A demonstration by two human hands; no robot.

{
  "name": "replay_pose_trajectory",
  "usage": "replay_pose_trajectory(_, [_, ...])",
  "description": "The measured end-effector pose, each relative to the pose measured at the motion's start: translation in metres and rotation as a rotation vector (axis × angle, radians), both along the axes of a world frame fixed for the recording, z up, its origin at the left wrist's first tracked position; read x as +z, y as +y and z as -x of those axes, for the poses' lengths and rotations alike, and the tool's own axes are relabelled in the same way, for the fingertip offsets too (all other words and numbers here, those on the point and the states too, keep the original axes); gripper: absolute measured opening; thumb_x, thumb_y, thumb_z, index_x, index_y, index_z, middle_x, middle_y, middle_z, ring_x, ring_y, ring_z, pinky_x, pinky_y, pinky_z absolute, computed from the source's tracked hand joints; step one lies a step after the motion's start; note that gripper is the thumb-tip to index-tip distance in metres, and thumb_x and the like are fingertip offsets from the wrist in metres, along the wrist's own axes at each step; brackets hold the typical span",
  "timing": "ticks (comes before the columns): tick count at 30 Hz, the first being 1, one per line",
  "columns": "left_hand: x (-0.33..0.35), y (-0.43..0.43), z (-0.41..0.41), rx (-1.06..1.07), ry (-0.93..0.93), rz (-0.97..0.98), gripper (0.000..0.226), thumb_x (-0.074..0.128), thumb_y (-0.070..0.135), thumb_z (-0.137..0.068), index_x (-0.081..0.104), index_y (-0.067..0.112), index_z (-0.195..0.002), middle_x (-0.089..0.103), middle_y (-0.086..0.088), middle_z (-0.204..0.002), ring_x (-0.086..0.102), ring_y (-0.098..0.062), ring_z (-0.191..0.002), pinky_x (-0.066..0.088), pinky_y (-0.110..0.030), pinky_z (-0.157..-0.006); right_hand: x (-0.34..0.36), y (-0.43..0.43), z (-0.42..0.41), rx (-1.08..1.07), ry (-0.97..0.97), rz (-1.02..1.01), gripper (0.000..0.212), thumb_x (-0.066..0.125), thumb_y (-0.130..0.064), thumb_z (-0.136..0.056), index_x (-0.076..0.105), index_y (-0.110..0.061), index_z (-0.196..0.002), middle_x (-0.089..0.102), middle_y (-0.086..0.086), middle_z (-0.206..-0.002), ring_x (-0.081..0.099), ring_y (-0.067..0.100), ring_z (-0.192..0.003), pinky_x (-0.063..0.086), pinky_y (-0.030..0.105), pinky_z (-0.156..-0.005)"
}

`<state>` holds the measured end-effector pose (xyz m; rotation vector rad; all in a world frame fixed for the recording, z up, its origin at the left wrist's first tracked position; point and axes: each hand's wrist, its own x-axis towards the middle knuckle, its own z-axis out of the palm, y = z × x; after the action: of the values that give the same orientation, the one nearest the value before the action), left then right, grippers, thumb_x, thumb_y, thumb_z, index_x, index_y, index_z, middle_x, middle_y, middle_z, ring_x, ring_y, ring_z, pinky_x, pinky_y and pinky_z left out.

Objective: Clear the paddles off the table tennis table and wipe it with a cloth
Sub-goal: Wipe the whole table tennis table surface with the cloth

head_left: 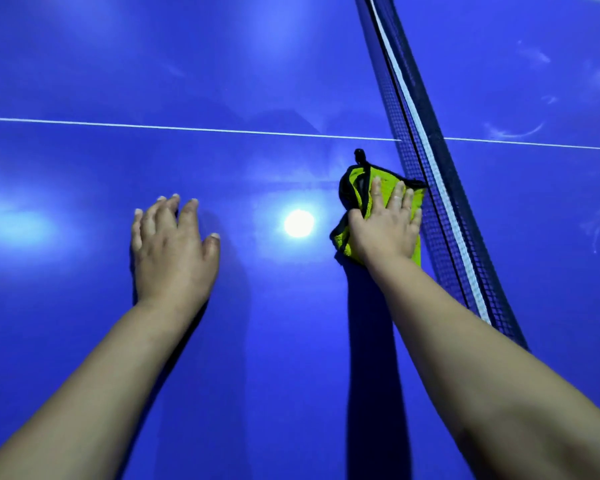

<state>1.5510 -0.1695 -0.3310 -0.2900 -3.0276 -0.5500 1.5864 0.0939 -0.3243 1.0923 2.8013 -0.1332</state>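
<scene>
Head camera looks down on a blue table (pixel 84 341) with a thin white line (pixel 187 128) across it and a dark net (pixel 426 161) standing on it. Right beside the net, the right hand (pixel 387 225) presses flat, fingers straight and a little spread, on a yellow-green cloth (pixel 355 183) with a black edge. Well away from the net, the left hand (pixel 172 247) rests flat on the bare table, fingers loose, holding nothing.

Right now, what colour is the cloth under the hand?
Bright yellow-green with a dark edge, seen from the head view: the cloth.
</scene>
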Motion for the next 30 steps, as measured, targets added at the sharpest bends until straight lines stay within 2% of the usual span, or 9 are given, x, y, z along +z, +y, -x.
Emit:
replay_pose_trajectory(9, [0.007,-0.11,0.0,0.121,-0.005,0.013,0.051,0.058,0.02,-0.086,0.047,0.002,-0.132,0.041,-0.022,-0.14,0.03,-0.035,-0.134,0.01,-0.044,-0.115,-0.007,-0.201,0.074,0.433,0.035,0.075,0.073,0.035,-0.05,-0.092,0.002,-0.031,-0.154,-0.008,0.009,-0.162,-0.011,0.026,-0.148,-0.008,0.048,-0.118])
replay_pose_trajectory(15, [0.013,-0.178,-0.006,0.21,-0.035,0.08,0.05,0.055,0.017,-0.085,0.047,0.002,-0.133,0.041,-0.022,-0.14,0.03,-0.037,-0.133,0.012,-0.045,-0.114,-0.008,-0.302,0.093,0.72,-0.002,0.122,0.073,0.036,-0.051,-0.092,0.001,-0.032,-0.154,-0.009,0.008,-0.162,-0.013,0.026,-0.148,-0.008,0.048,-0.118])
replay_pose_trajectory(18, [0.018,-0.185,-0.007,0.228,-0.051,0.096,0.051,0.054,0.017,-0.086,0.045,0.003,-0.134,0.04,-0.021,-0.142,0.029,-0.036,-0.134,0.011,-0.044,-0.114,-0.007,-0.303,0.093,0.847,0.011,0.139,0.071,0.038,-0.05,-0.092,0.005,-0.036,-0.154,-0.006,0.004,-0.162,-0.011,0.021,-0.148,-0.006,0.044,-0.119])
replay_pose_trajectory(21, [0.024,-0.174,-0.007,0.204,-0.058,0.119,0.054,0.052,0.021,-0.088,0.04,0.005,-0.139,0.037,-0.019,-0.145,0.026,-0.033,-0.136,0.01,-0.044,-0.114,-0.006,-0.284,0.093,0.866,0.03,0.16,0.071,0.039,-0.048,-0.092,0.007,-0.036,-0.154,-0.004,0.0,-0.162,-0.009,0.016,-0.148,-0.004,0.041,-0.119])
replay_pose_trajectory(25, [0.029,-0.141,-0.002,0.145,-0.059,0.13,0.058,0.052,0.025,-0.09,0.035,0.008,-0.143,0.032,-0.016,-0.148,0.023,-0.031,-0.138,0.007,-0.042,-0.115,-0.005,-0.254,0.086,0.78,0.049,0.148,0.071,0.037,-0.047,-0.092,0.007,-0.033,-0.154,-0.004,0.0,-0.162,-0.009,0.016,-0.148,-0.003,0.041,-0.12])
replay_pose_trajectory(30, [0.03,-0.071,0.007,0.053,-0.061,0.097,0.059,0.049,0.029,-0.091,0.032,0.011,-0.144,0.028,-0.014,-0.151,0.019,-0.029,-0.14,0.004,-0.041,-0.116,-0.005,-0.16,0.074,0.604,0.083,0.128,0.07,0.037,-0.044,-0.092,0.008,-0.032,-0.154,-0.003,-0.001,-0.162,-0.009,0.015,-0.148,-0.003,0.039,-0.12])
